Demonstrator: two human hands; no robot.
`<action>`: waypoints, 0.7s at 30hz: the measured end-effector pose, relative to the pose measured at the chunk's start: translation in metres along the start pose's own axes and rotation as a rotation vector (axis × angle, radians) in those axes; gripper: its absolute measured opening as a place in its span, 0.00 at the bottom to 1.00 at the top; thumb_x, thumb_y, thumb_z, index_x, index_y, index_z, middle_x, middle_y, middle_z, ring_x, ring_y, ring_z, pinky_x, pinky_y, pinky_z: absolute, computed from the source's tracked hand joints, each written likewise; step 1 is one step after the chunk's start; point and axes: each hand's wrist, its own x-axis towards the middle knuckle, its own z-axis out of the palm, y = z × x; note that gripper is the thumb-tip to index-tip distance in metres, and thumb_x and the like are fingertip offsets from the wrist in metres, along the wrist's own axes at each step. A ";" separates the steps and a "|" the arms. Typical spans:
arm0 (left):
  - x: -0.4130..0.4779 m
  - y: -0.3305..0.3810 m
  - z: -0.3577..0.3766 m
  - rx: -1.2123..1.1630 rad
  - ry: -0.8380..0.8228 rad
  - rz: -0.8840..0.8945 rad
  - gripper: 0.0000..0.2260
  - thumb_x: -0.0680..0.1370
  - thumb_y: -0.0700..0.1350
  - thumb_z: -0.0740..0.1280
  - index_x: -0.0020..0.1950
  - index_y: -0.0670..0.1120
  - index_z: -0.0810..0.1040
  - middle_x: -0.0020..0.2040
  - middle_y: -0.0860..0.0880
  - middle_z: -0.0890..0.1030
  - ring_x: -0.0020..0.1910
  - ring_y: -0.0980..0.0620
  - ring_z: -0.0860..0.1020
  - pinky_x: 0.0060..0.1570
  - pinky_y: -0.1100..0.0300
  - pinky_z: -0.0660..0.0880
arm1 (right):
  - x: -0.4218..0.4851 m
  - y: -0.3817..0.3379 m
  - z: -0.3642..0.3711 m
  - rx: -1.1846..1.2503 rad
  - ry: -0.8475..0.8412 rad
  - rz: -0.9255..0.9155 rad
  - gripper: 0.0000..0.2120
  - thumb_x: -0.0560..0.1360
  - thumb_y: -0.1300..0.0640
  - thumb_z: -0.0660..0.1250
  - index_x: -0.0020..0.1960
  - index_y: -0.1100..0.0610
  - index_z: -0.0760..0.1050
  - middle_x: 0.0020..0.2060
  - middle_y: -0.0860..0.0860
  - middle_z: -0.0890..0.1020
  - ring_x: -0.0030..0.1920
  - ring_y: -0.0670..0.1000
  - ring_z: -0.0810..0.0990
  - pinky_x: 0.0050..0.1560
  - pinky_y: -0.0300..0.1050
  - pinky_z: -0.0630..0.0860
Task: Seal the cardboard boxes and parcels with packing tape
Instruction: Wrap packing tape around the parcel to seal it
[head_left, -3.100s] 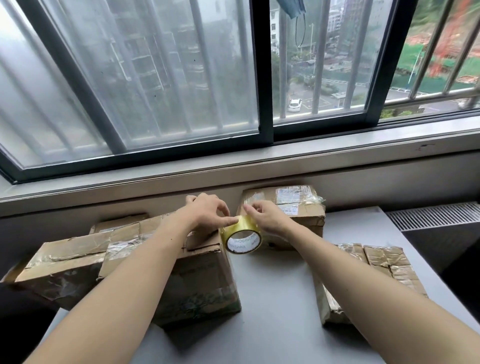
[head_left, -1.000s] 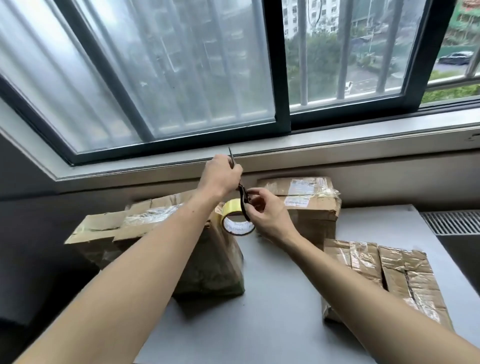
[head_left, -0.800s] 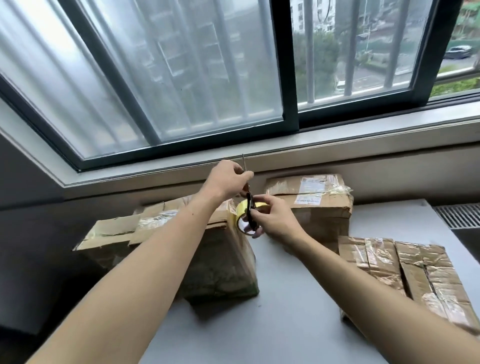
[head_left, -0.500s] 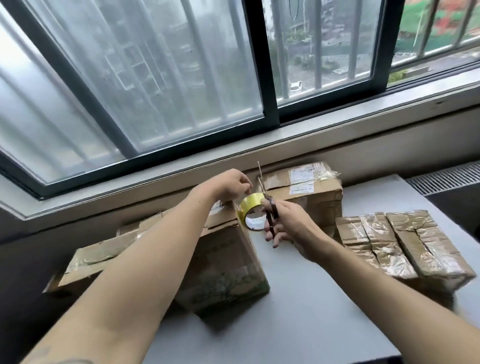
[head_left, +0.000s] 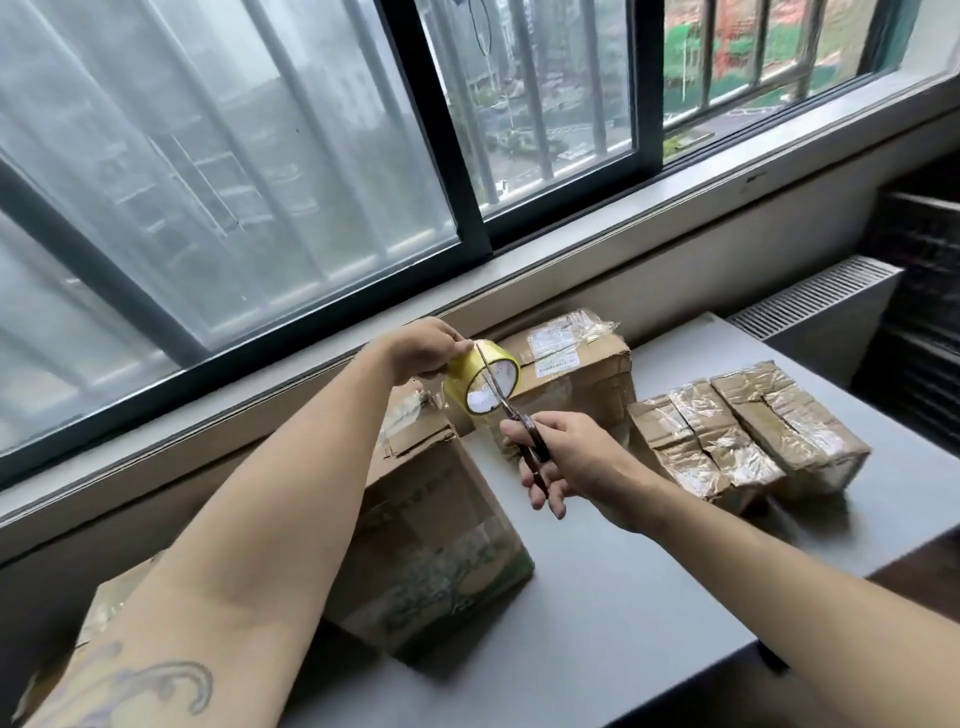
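My left hand (head_left: 427, 349) grips a yellow roll of packing tape (head_left: 480, 376), lifted above the big cardboard box (head_left: 431, 525) under my left forearm. My right hand (head_left: 563, 460) holds dark-handled scissors (head_left: 506, 410); their blades point up across the face of the roll. Behind the roll stands a labelled cardboard box (head_left: 571, 374). Right of my right hand lies a flat parcel (head_left: 748, 436) wrapped in shiny tape.
The boxes sit on a grey table (head_left: 613, 613) pushed against the wall below a window sill (head_left: 571, 260). Another taped box (head_left: 111, 597) shows at the left behind my forearm. A radiator grille (head_left: 810, 301) is at the far right.
The view has tilted and swung. My left hand has raised the tape roll off the box, and my right hand now holds scissors with the blades against the roll.
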 end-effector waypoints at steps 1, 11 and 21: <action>-0.001 -0.001 -0.003 -0.054 0.025 -0.017 0.12 0.84 0.48 0.62 0.56 0.40 0.79 0.38 0.48 0.74 0.35 0.53 0.68 0.33 0.60 0.66 | -0.001 -0.001 -0.001 -0.009 -0.010 -0.007 0.14 0.81 0.48 0.66 0.51 0.60 0.75 0.36 0.60 0.76 0.29 0.54 0.76 0.22 0.42 0.70; -0.013 0.003 -0.005 -0.282 0.100 0.009 0.09 0.84 0.46 0.62 0.54 0.42 0.78 0.37 0.49 0.73 0.35 0.54 0.69 0.36 0.62 0.67 | 0.000 -0.011 -0.009 -0.123 -0.136 0.099 0.14 0.82 0.48 0.64 0.49 0.59 0.77 0.30 0.56 0.75 0.27 0.52 0.74 0.21 0.39 0.68; -0.010 0.004 0.004 -0.248 0.047 0.065 0.09 0.84 0.45 0.62 0.47 0.45 0.78 0.37 0.48 0.76 0.34 0.54 0.71 0.29 0.67 0.67 | 0.020 -0.011 0.005 -0.181 -0.074 0.157 0.13 0.80 0.46 0.65 0.47 0.56 0.76 0.35 0.58 0.76 0.27 0.52 0.76 0.24 0.40 0.70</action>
